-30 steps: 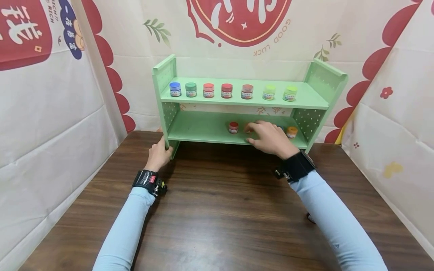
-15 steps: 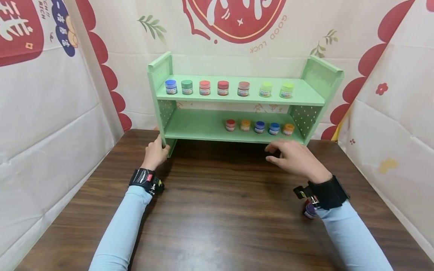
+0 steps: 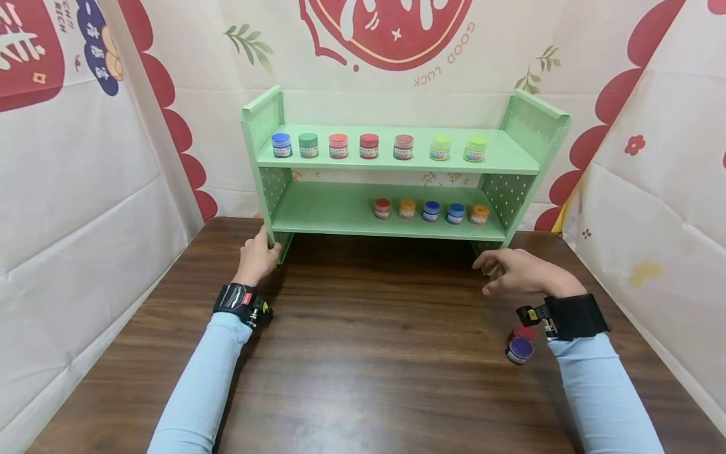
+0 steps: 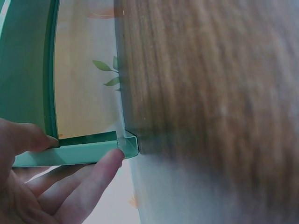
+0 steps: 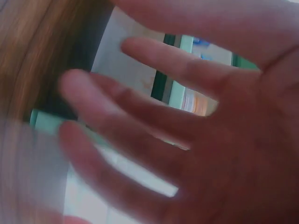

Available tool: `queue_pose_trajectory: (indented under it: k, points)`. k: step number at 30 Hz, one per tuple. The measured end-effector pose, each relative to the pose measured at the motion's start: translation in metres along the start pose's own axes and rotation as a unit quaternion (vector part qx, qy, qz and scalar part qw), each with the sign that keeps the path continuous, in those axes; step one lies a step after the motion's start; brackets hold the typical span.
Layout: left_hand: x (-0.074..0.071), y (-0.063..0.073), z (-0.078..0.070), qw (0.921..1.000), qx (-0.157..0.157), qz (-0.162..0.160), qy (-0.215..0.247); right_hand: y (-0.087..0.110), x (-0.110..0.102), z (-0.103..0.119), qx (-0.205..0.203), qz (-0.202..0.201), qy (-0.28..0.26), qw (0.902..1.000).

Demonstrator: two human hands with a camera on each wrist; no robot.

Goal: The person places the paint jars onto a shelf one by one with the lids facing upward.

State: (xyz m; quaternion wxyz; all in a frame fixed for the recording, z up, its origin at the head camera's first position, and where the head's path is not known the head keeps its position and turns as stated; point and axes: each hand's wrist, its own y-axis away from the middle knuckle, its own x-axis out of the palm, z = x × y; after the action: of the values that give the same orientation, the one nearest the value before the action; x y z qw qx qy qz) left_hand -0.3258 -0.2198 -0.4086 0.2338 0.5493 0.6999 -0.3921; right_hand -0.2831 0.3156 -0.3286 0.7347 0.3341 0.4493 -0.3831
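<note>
My left hand grips the lower left side panel of a pale green two-tier shelf. In the left wrist view the thumb lies on one side of the green edge and the other fingers on the far side. My right hand hovers before the shelf's lower right corner, fingers loosely bent, holding nothing; the right wrist view shows its spread fingers. On the table near the right wrist stand a purple-lidded paint jar and a red-lidded jar, partly covered by the wrist strap.
Along the lower tier, toward its right, are a red jar, an amber jar, two blue jars and an orange jar. The upper tier carries several jars, from a blue one to a light green one. Printed cloth hangs behind.
My right hand has drawn back from the lower tier and moved right, uncovering the jars there. The two jars on the table have come into view. My left hand keeps its grip on the shelf.
</note>
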Motion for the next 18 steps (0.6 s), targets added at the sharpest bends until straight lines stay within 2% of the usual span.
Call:
queue_pose_trajectory:
  k: [4,8,12,18]
  points:
    - [0.0,0.001,0.0,1.0,-0.002,-0.002,0.001,0.007,-0.005,-0.017,0.029,0.069,-0.061,0.9953]
    - [0.0,0.0,0.001,1.0,-0.003,-0.006,-0.004,0.01,-0.007,-0.033,0.074,0.127,-0.136,0.9797]
    - [0.002,-0.001,0.002,1.0,0.003,-0.006,-0.003,0.013,-0.005,-0.048,0.1,0.157,-0.168,0.9682]
    - [0.002,0.0,0.001,0.9999,0.008,-0.008,0.002,0.016,0.002,-0.061,0.117,0.175,-0.208,0.9552]
